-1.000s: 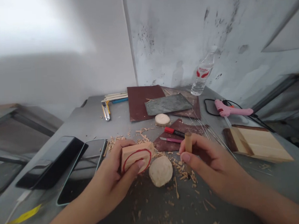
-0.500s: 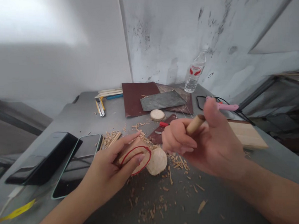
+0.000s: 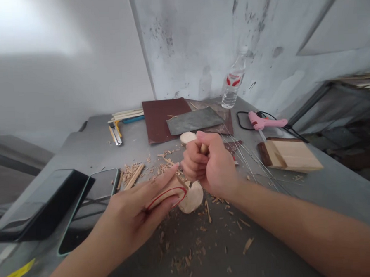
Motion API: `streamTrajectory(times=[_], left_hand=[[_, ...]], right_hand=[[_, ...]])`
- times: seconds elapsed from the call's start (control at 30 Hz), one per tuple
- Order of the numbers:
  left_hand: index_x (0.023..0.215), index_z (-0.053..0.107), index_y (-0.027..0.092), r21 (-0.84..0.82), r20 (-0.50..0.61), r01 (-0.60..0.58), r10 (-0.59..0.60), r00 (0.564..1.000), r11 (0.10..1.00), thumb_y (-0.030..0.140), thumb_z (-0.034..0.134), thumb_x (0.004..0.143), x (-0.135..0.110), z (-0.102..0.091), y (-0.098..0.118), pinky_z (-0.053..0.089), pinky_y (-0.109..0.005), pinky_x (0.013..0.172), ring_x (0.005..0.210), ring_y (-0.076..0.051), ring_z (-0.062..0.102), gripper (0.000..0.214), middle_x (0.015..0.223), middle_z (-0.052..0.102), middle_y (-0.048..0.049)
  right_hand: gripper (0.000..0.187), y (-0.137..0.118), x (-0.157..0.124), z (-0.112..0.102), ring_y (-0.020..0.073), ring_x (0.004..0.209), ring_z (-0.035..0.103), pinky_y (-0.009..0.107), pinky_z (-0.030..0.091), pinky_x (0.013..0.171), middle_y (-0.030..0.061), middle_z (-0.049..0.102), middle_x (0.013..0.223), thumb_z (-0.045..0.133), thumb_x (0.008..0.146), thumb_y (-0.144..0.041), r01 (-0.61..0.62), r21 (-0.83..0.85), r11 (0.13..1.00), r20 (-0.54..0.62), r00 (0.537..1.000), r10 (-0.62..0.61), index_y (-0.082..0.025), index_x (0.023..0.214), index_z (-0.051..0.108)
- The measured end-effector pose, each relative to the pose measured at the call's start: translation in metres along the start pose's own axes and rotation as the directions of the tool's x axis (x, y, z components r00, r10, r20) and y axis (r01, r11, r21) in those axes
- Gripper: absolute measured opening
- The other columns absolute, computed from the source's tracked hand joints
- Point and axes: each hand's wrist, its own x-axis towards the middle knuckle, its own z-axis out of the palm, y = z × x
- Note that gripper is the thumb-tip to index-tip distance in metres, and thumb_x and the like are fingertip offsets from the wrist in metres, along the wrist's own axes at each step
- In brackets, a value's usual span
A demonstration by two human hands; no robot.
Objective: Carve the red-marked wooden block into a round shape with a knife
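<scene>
My left hand point(image 3: 135, 207) grips a piece of wood point(image 3: 171, 193) with a curved red line drawn on it, thumb on the near side and fingers over the top. A fist is made by my right hand point(image 3: 209, 164) around a wooden-handled carving tool point(image 3: 204, 149); the handle's end shows beside the thumb. Its working end is mostly hidden, with a small dark tip apparent by the wood's right end. Beneath the hands lies a pale round wood slice point(image 3: 192, 198). Wood shavings point(image 3: 131, 176) are scattered around them.
Two dark phone-like devices, one a green-edged phone point(image 3: 91, 205), lie left. Behind are a utility knife point(image 3: 115, 134), brown sandpaper point(image 3: 159, 121), a grey sheet point(image 3: 195, 120) and a water bottle point(image 3: 232, 84). At right are a pink glue gun point(image 3: 266, 123), thin metal rods point(image 3: 261, 165) and a wooden block point(image 3: 297, 154).
My right hand has moved left and turned over, bringing the carving tool to the wood's right end. My left hand has tilted the wood, and the view has shifted slightly.
</scene>
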Motion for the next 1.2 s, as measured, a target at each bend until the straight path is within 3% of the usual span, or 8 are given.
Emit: streamTrajectory(times=[0.13, 0.23, 0.53, 0.7, 0.87, 1.0, 1.13, 1.2], left_hand=[[0.153, 0.048, 0.036, 0.054, 0.099, -0.036, 0.03, 0.995, 0.998, 0.03, 0.058, 0.104, 0.006, -0.003, 0.006, 0.058, -0.015, 0.062, 0.064, -0.007, 0.071, 0.051, 0.099, 0.081, 0.0034], [0.155, 0.045, 0.039, 0.07, 0.131, -0.008, -0.001, 0.991, 0.998, 0.033, 0.056, 0.104, 0.01, -0.004, 0.009, 0.06, -0.016, 0.066, 0.072, -0.009, 0.075, 0.052, 0.103, 0.082, 0.0035], [0.148, 0.053, 0.029, 0.237, 0.081, 0.001, -0.021, 0.996, 0.971, 0.037, 0.058, 0.103, 0.004, -0.001, 0.01, 0.065, -0.021, 0.08, 0.091, -0.016, 0.081, 0.046, 0.115, 0.082, -0.0004], [0.151, 0.049, 0.033, 0.269, 0.077, 0.008, -0.03, 0.997, 0.963, 0.039, 0.058, 0.102, -0.003, 0.001, 0.0, 0.066, -0.024, 0.082, 0.085, -0.017, 0.082, 0.05, 0.119, 0.081, -0.0022], [0.15, 0.049, 0.034, 0.254, 0.071, 0.05, -0.07, 0.995, 0.966, 0.037, 0.057, 0.102, -0.008, 0.0, -0.003, 0.066, -0.023, 0.084, 0.088, -0.017, 0.082, 0.049, 0.117, 0.082, -0.0013], [0.143, 0.052, 0.029, 0.303, 0.073, 0.054, -0.08, 0.994, 0.952, 0.042, 0.058, 0.101, -0.008, -0.001, -0.001, 0.065, -0.024, 0.076, 0.074, -0.017, 0.08, 0.044, 0.109, 0.082, -0.0035], [0.128, 0.054, 0.029, 0.251, 0.07, 0.113, -0.135, 0.988, 0.961, 0.046, 0.061, 0.098, -0.006, 0.0, -0.002, 0.058, -0.018, 0.054, 0.054, -0.013, 0.072, 0.035, 0.08, 0.078, 0.004], [0.125, 0.054, 0.029, 0.211, 0.08, 0.135, -0.154, 0.985, 0.968, 0.044, 0.062, 0.097, -0.006, 0.0, -0.003, 0.057, -0.017, 0.051, 0.054, -0.013, 0.072, 0.033, 0.076, 0.077, 0.0053]], right_hand=[[0.047, 0.004, 0.0, -0.004, 0.0084, 0.041, 0.015, 0.026, 0.013, 0.041, -0.0091, 0.023, 0.045, 0.048, 0.09, -0.042, -0.012, -0.03, 0.999, 0.01, 1.0, 0.012, -0.026, 0.049, 0.033], [0.048, 0.001, -0.003, -0.006, 0.009, 0.041, 0.016, 0.027, 0.013, 0.041, -0.009, 0.022, 0.046, 0.046, 0.093, -0.04, -0.004, 0.004, 1.0, -0.003, 1.0, 0.004, -0.026, 0.049, 0.033], [0.052, -0.01, -0.005, -0.002, 0.0087, 0.042, 0.011, 0.026, 0.011, 0.042, -0.0091, 0.016, 0.047, 0.041, 0.097, -0.039, 0.134, 0.19, 0.973, -0.134, 0.985, -0.11, -0.025, 0.049, 0.027], [0.052, -0.001, -0.003, 0.0, 0.0088, 0.041, 0.011, 0.025, 0.011, 0.041, -0.0086, 0.017, 0.046, 0.037, 0.098, -0.036, 0.099, 0.211, 0.973, -0.172, 0.983, -0.062, -0.025, 0.047, 0.028], [0.052, -0.015, 0.0, 0.0, 0.0093, 0.042, 0.008, 0.026, 0.008, 0.041, -0.0089, 0.014, 0.047, 0.037, 0.097, -0.037, 0.1, 0.209, 0.973, -0.167, 0.984, -0.065, -0.025, 0.048, 0.026], [0.053, -0.02, -0.002, 0.0, 0.0092, 0.043, 0.008, 0.026, 0.009, 0.041, -0.0086, 0.014, 0.047, 0.038, 0.098, -0.038, 0.113, 0.192, 0.975, -0.151, 0.985, -0.084, -0.025, 0.048, 0.025], [0.054, -0.012, -0.003, 0.001, 0.0091, 0.042, 0.009, 0.026, 0.01, 0.042, -0.0084, 0.015, 0.046, 0.037, 0.098, -0.037, 0.059, 0.174, 0.983, -0.158, 0.987, -0.032, -0.025, 0.047, 0.026], [0.054, -0.01, -0.003, 0.001, 0.0091, 0.041, 0.01, 0.026, 0.01, 0.041, -0.0085, 0.016, 0.045, 0.036, 0.098, -0.037, 0.043, 0.164, 0.986, -0.154, 0.988, -0.018, -0.025, 0.046, 0.027]])
